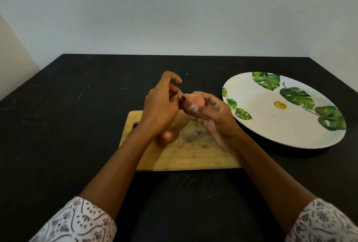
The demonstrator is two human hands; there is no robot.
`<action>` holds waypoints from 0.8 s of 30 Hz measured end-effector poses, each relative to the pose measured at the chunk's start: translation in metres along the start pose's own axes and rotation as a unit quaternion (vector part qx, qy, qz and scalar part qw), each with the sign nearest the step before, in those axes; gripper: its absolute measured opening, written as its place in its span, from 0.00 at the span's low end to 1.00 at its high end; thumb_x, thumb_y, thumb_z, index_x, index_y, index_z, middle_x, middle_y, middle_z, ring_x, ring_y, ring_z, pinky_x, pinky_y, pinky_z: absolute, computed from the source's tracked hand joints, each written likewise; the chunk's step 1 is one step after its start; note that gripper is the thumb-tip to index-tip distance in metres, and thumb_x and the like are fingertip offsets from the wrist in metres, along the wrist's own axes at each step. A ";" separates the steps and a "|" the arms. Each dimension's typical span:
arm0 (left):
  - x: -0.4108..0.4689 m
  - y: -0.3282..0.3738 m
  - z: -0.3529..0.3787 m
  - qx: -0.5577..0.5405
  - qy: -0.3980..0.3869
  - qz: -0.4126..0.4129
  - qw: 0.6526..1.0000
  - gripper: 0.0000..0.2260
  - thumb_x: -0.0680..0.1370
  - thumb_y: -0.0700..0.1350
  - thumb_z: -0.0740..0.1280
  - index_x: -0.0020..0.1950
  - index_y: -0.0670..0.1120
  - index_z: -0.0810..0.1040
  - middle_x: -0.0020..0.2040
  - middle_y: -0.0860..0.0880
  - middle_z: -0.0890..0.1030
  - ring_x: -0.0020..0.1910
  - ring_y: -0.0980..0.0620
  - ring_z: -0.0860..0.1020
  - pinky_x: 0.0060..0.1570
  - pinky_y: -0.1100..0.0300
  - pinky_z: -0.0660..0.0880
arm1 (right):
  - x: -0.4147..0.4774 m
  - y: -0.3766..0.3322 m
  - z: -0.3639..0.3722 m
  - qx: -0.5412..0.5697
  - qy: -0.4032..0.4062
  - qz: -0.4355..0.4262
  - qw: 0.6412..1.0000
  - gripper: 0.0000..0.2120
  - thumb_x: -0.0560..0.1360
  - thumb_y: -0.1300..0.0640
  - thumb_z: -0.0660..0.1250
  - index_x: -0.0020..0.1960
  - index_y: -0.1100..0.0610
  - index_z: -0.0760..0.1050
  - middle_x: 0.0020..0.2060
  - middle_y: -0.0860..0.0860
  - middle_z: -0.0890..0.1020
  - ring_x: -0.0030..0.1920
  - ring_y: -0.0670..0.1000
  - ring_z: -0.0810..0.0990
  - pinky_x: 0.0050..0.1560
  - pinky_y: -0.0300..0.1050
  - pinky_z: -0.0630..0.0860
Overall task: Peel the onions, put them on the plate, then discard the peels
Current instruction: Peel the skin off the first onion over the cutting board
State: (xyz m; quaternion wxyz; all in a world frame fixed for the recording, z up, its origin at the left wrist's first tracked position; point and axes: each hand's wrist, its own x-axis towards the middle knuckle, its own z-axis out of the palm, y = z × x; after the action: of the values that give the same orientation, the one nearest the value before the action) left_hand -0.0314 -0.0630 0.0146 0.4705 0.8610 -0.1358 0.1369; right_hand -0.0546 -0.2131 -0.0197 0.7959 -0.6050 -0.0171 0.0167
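Note:
My right hand (215, 114) grips a reddish onion (194, 102) above the far edge of a wooden cutting board (193, 154). At the onion's dry tip, my left hand (160, 106) pinches the skin with thumb and forefinger while its other fingers are lifted. A second onion (167, 136) lies on the board's left part, partly hidden under my left wrist. To the right of the board lies a large white plate (271, 125) with green leaf prints; no onion is on it.
Board and plate rest on a black table (67, 115) that ends at a pale wall behind. Patterned sleeves cover both forearms near the lower frame edge.

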 end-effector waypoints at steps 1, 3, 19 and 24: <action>0.003 0.000 -0.002 -0.013 -0.013 -0.002 1.000 0.15 0.76 0.35 0.65 0.54 0.54 0.69 0.42 0.54 0.78 0.44 0.58 0.79 0.49 0.51 0.79 | 0.000 0.000 0.000 0.038 -0.007 0.016 0.999 0.20 0.66 0.60 0.69 0.58 0.57 0.75 0.54 0.56 0.81 0.52 0.52 0.82 0.49 0.43 0.80; 0.005 -0.002 -0.003 -0.045 -0.028 -0.003 0.999 0.14 0.76 0.35 0.65 0.54 0.52 0.70 0.42 0.52 0.79 0.44 0.56 0.80 0.47 0.50 0.80 | 0.001 0.000 -0.003 0.092 -0.025 0.041 0.995 0.20 0.68 0.60 0.67 0.59 0.60 0.75 0.55 0.59 0.80 0.52 0.53 0.83 0.51 0.46 0.80; -0.010 -0.010 -0.017 -0.129 0.020 0.011 0.991 0.09 0.75 0.32 0.66 0.53 0.42 0.74 0.41 0.46 0.81 0.37 0.56 0.82 0.42 0.63 0.79 | 0.005 0.002 -0.008 0.253 -0.036 0.061 0.965 0.25 0.68 0.63 0.63 0.64 0.67 0.68 0.58 0.66 0.78 0.60 0.64 0.78 0.58 0.49 0.78; -0.012 -0.014 -0.012 -0.075 0.021 0.016 0.997 0.09 0.73 0.34 0.70 0.47 0.48 0.81 0.42 0.54 0.82 0.42 0.61 0.81 0.45 0.69 0.76 | 0.004 0.004 -0.006 0.235 -0.057 0.056 0.969 0.28 0.70 0.64 0.64 0.70 0.67 0.65 0.63 0.66 0.76 0.63 0.62 0.77 0.59 0.48 0.77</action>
State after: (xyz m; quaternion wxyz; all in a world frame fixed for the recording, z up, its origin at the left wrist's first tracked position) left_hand -0.0390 -0.0439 0.0055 0.5346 0.8177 -0.1495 0.1521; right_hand -0.0502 -0.2181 -0.0247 0.9114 -0.3986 -0.0243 0.0992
